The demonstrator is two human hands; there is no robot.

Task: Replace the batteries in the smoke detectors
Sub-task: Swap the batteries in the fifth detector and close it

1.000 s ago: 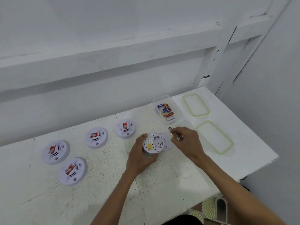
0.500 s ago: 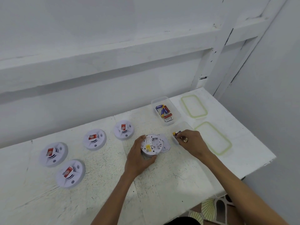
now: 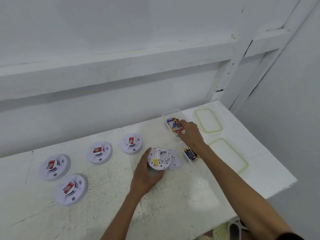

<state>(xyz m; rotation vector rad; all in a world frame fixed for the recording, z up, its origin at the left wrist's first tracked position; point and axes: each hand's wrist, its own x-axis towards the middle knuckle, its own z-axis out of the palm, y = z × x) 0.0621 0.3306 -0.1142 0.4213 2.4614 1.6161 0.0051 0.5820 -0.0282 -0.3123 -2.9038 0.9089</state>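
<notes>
- Smoke detector [image 3: 159,159], open unit: laid back-up at the middle front of the table [image 3: 181,196], with its battery bay exposed. It is grasped at the rim by the left hand [image 3: 144,178], thumb and fingers curled round it. A flat, firm hold is advised, so that the bay is steady for loading.
- Face-up detectors [image 3: 71,188], four: ranged to the left from near to mid table, each marked with a red label, none touched. They are best left alone until the open unit is closed.
- Loose cover [image 3: 174,161]: laid just beside the open unit on its right. It is well placed for refitting and need not be moved.
- Near tub [image 3: 185,157]: clear, just right of the cover, with a few dark cells [image 3: 190,154] inside. These are judged to be the spent ones, so nothing should be drawn from here.
- Right hand [image 3: 189,133]: reached across into the far tub, fingers bent down among the batteries. Whether one is already pinched cannot be told at this distance.
- Far tub [image 3: 170,112]: clear, stocked with blue, yellow and red batteries [image 3: 171,122], judged fresh. One cell should be taken at a time, by its middle, and its poles matched to the bay marks before it is pressed home.
- Green-rimmed lids [image 3: 208,120], two: laid flat at the right, apart from both tubs. Not needed for this step.
</notes>
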